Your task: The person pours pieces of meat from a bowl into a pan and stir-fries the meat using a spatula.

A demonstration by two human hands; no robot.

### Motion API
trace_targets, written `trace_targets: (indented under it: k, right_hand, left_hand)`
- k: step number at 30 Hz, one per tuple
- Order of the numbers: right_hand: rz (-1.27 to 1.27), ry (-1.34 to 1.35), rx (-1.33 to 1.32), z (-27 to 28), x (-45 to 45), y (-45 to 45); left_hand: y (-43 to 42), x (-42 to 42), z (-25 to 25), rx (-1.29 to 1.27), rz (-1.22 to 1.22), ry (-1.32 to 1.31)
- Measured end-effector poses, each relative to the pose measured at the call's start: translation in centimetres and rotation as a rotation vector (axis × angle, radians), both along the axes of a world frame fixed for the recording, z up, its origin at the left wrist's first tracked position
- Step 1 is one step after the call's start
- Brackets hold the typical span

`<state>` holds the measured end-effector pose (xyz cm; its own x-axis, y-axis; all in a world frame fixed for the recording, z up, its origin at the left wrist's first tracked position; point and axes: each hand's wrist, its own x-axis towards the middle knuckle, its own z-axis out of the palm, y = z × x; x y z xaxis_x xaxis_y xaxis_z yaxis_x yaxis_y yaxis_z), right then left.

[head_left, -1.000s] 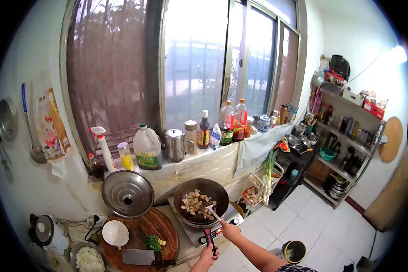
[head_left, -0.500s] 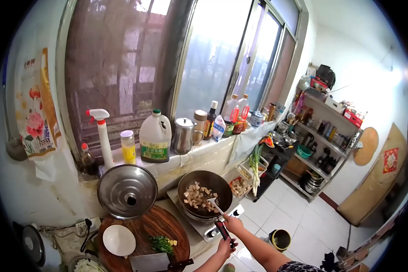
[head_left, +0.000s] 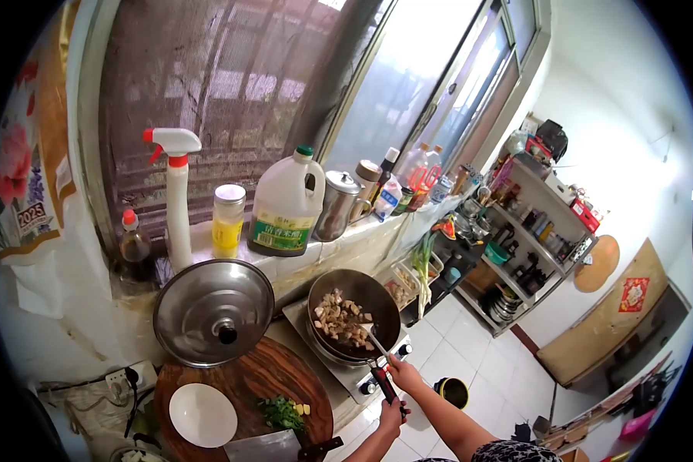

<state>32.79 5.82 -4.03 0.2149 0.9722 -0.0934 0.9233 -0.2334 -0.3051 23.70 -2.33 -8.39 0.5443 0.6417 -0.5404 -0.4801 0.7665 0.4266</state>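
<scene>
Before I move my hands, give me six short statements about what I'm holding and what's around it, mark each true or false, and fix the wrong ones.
1. The left hand grips the dark handle of the round, dark metal wok. True.
2. The left hand holds the pale, long-handled spatula. False: the right hand holds the spatula.
3. A broad metal cleaver lies on the round, brown wooden board. True.
4. The round white bowl holds the chopped green herbs. False: the herbs lie on the board, beside the bowl.
5. Small browned pieces lie in the wok. True.
6. The round silver metal lid covers the wok. False: the lid is off the wok, at the board's far side.
</scene>
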Motion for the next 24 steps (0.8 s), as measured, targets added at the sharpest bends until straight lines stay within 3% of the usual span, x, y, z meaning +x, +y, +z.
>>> trace_targets:
  k: [17,24]
  right_hand:
    - [-0.049,0.026,0.029,-2.4,-0.2,0.3]
    - [-0.037,0.051,0.058,-1.4,-0.4,0.2]
  left_hand:
    - [0.3,-1.0,-0.1,0.018,-0.034,0.004]
    - [0.6,-1.0,1.0,0.022,-0.074,0.17]
